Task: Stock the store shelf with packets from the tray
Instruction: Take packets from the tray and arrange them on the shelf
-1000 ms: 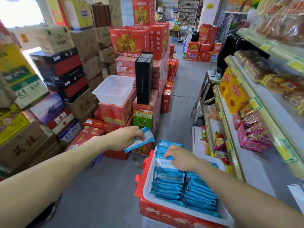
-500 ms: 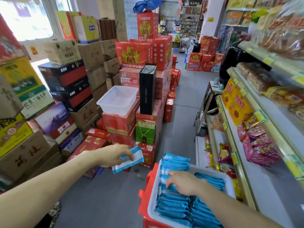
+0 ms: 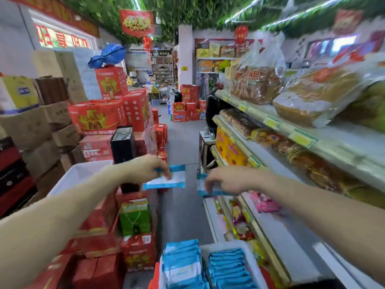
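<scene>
**A:** so where are the packets in this one?

**B:** two are up in the air. The left hand (image 3: 150, 170) is pinching a flat blue-and-white plastic packet (image 3: 168, 178) by its near edge, about dead centre. The right hand (image 3: 227, 180) has its fingers curled round a second blue-and-white packet (image 3: 203, 188), at 3 o'clock of the first. There's a small gap between the two.

**A:** and the rest?

**B:** the rows of blue packets (image 3: 227, 265) are standing on edge down at 6 o'clock in the white plastic tray (image 3: 255, 265). It's too blurry to count them.

**A:** shelf?

**B:** the long pale metal store shelf (image 3: 298, 236) with yellow price tags runs along 3 o'clock, and the right forearm reaches over it. There's bagged bread (image 3: 312, 101) on the top tier and pink packs (image 3: 264, 203) just under the right wrist. Over at 9 o'clock a white plastic tub (image 3: 83, 172) sits on stacked red cartons (image 3: 98, 117).
</scene>
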